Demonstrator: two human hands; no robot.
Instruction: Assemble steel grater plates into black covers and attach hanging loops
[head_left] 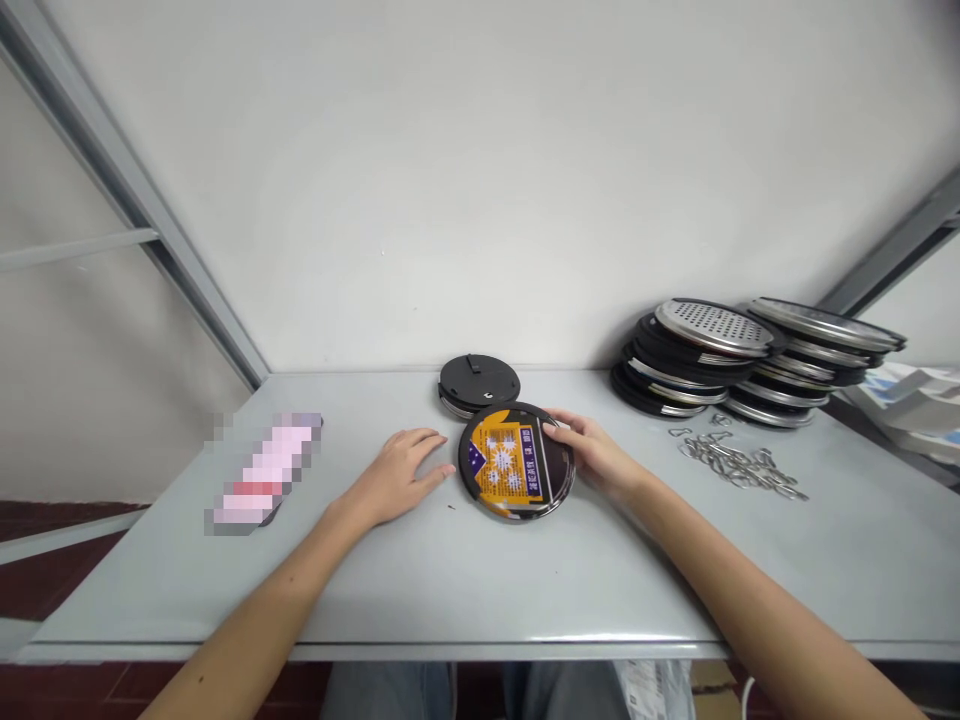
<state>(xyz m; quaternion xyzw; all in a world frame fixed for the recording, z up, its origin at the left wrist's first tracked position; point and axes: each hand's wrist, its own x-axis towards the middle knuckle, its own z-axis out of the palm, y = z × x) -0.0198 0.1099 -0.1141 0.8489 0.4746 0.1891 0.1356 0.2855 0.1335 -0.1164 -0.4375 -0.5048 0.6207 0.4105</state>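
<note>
My right hand [592, 452] grips the right edge of a round, black-rimmed disc [516, 462], its thumb on top and the other fingers partly hidden beneath. The disc's upper face is dark and glossy, with an orange and purple printed label. To the left of it, my left hand [405, 472] lies on the table with fingers stretched out, holding nothing, the tips just short of the rim. Right behind the held disc, a matt black round disc [480, 382] with a small tab lies flat on another one.
Two stacks of similar discs stand at the back right, one topped by a perforated metal face [714, 327]. A heap of metal snap hooks [742, 465] lies before them. A blurred-out phone-like object [266, 470] is on the left of the grey table [465, 600].
</note>
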